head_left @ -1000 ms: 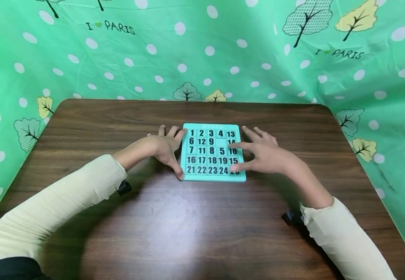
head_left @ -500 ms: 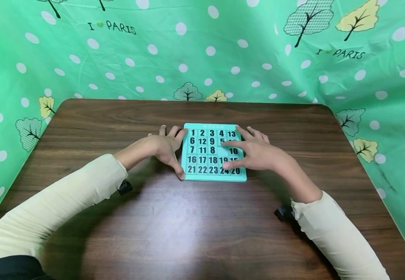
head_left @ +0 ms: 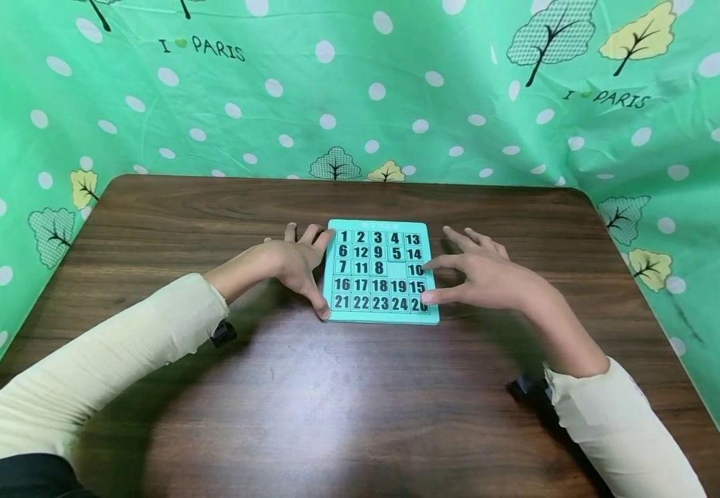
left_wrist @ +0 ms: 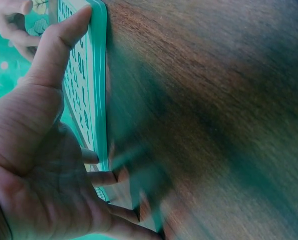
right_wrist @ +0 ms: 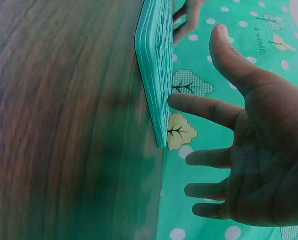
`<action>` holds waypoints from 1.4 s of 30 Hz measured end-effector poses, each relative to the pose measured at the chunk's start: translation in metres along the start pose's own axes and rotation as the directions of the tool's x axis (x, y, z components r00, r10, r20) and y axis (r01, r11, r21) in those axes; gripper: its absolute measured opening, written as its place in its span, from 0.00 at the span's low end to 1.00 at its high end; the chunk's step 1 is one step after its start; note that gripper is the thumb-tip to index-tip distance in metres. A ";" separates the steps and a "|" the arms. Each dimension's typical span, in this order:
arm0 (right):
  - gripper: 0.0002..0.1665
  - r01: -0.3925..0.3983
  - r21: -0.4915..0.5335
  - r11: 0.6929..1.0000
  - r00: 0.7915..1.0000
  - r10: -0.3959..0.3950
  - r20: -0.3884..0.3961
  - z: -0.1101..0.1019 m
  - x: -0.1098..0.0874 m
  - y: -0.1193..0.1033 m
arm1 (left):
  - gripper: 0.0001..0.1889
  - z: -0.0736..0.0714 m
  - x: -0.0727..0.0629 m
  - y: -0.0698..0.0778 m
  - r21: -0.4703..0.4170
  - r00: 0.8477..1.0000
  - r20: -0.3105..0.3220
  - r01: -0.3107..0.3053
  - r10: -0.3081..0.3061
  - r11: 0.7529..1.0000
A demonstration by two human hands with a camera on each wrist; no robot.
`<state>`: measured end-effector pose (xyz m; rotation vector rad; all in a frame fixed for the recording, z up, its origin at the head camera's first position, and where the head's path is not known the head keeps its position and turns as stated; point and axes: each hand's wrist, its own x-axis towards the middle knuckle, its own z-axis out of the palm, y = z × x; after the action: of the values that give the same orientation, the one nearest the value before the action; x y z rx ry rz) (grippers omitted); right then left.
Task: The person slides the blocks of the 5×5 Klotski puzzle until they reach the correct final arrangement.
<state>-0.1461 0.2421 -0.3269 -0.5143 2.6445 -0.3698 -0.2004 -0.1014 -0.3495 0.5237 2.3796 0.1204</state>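
Observation:
A turquoise number slide puzzle (head_left: 391,223) lies flat on the brown table, its numbered tiles in rows. The gap in its grid sits in the third row, between the 8 tile (head_left: 379,268) and the 10 tile (head_left: 415,270). My left hand (head_left: 294,266) rests against the puzzle's left side with spread fingers, the thumb (left_wrist: 79,27) at the near corner and the index finger by the far corner. At the right edge is my right hand (head_left: 487,277), fingers extended. Its index fingertip is close to the 10 tile and its thumb tip overlaps the 20; contact cannot be told.
The wooden table (head_left: 285,415) has rounded far corners. Behind and beside it hangs a green polka-dot cloth (head_left: 360,69) printed with trees. Dark devices (head_left: 223,333) sit under both cream sleeves at the wrists.
The 5 tile has slid away from me, from the third row up to the second, so the gap is now below it. My right hand moved left over the puzzle, then back right.

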 end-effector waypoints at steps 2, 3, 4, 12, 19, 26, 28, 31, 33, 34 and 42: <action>0.43 0.020 0.006 1.000 1.000 -0.020 0.003 0.003 0.002 -0.002 | 0.87 0.000 0.000 0.000 -0.002 1.000 0.002 -0.002 0.002 1.000; 0.43 0.032 0.010 0.999 0.999 -0.032 0.006 0.004 0.004 -0.004 | 0.87 0.000 0.000 0.000 -0.002 1.000 0.003 -0.002 0.002 1.000; 0.43 0.047 0.010 0.999 0.999 -0.047 0.009 0.006 0.007 -0.007 | 0.87 -0.001 0.000 0.000 -0.002 1.000 0.002 -0.001 0.001 1.000; 0.49 0.127 -0.010 0.992 0.991 -0.126 0.055 0.019 0.030 -0.034 | 0.87 0.000 0.000 -0.001 0.002 1.000 0.000 0.005 -0.005 1.000; 0.42 0.083 -0.024 0.996 0.995 -0.082 0.053 0.011 0.026 -0.026 | 0.87 0.001 0.000 -0.001 -0.001 1.000 0.002 0.002 -0.002 1.000; 0.41 0.081 -0.005 0.997 0.997 -0.081 0.017 0.006 0.029 -0.017 | 0.87 0.000 0.000 0.000 0.006 1.000 0.004 0.004 -0.004 1.000; 0.44 0.088 -0.005 0.996 0.996 -0.088 0.001 0.007 0.040 -0.019 | 0.87 0.000 0.000 0.000 0.006 1.000 0.005 0.005 -0.005 1.000; 0.52 0.069 -0.007 0.998 0.998 -0.069 0.001 0.007 0.061 -0.023 | 0.87 0.000 0.000 -0.001 0.003 1.000 0.004 0.006 -0.006 1.000; 0.55 0.056 -0.019 0.998 0.998 -0.056 0.005 0.006 0.073 -0.023 | 0.87 0.000 0.000 -0.001 0.003 1.000 0.004 0.007 -0.007 1.000; 0.56 0.052 -0.026 0.998 0.999 -0.052 0.010 0.006 0.077 -0.023 | 0.87 0.000 0.000 -0.001 0.004 1.000 0.004 0.008 -0.008 1.000; 0.53 0.057 -0.027 0.998 0.997 -0.056 0.049 0.008 0.070 -0.024 | 0.87 0.000 0.001 0.000 0.003 1.000 0.005 0.004 -0.004 1.000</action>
<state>-0.1941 0.1909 -0.3503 -0.6007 2.5959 -0.3335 -0.2010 -0.1010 -0.3497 0.5193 2.3761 0.1137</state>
